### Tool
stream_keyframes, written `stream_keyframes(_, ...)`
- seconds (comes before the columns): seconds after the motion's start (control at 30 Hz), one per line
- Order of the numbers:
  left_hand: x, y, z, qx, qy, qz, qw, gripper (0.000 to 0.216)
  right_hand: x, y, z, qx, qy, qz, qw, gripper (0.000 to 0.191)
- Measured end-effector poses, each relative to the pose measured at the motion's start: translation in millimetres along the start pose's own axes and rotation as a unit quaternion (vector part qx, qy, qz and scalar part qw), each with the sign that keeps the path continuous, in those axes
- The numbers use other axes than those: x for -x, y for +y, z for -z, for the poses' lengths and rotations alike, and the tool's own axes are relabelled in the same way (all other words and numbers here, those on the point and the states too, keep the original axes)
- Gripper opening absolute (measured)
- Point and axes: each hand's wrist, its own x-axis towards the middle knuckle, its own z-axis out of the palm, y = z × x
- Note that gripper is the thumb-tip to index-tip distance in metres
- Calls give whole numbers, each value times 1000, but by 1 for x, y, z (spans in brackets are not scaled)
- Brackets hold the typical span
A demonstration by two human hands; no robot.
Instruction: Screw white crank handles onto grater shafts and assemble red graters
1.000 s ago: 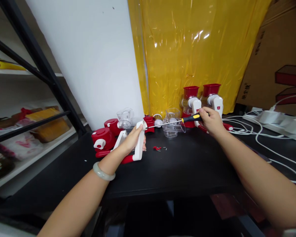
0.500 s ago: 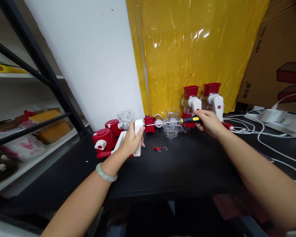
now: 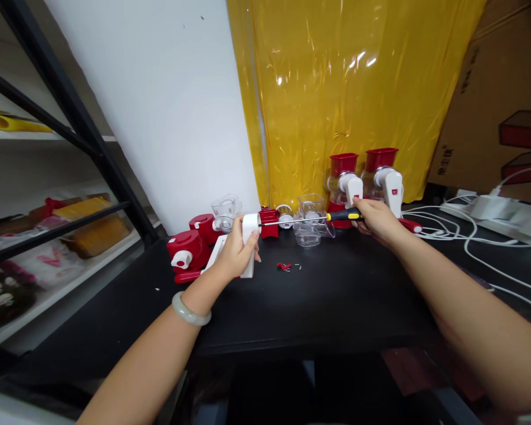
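Note:
My left hand (image 3: 238, 251) is closed round a white plastic part (image 3: 250, 223), held upright above the table. In my right hand (image 3: 374, 218) is a screwdriver (image 3: 343, 216) with a black and yellow handle, lying almost level. Its long shaft reaches left, and the tip meets the round upper end of the white part; whether it sits in a screw cannot be made out. Below the shaft, small red pieces (image 3: 284, 267) and several tiny screws (image 3: 298, 267) lie on the black table (image 3: 336, 301).
Red housings (image 3: 188, 249) and a clear plastic hopper (image 3: 225, 209) stand left of my left hand. Behind the shaft are a red part (image 3: 269, 223) and clear containers (image 3: 308, 227). Two assembled red-and-white rotary graters (image 3: 383, 171) stand back right, near white cables (image 3: 446, 218) and a power strip (image 3: 491, 206).
Almost nothing differs. Both hands, the white part and the screwdriver keep their positions, with only a slight shift of the whole view.

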Motion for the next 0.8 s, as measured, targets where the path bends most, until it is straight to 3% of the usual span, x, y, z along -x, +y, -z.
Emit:
stream_keyframes(0.3, 0, 3, -7, 75, -30, 87, 993, 46, 1, -1, 2, 53, 34, 36, 997, 51)
stream_keyframes(0.57, -2, 3, -10, 142, -51, 171, 974, 56, 1, 0, 5, 96, 60, 137, 984, 46)
stream_keyframes(0.8, -5, 7, -11, 238, -83, 259, 932, 55, 10, -13, 4, 153, 100, 209, 961, 46)
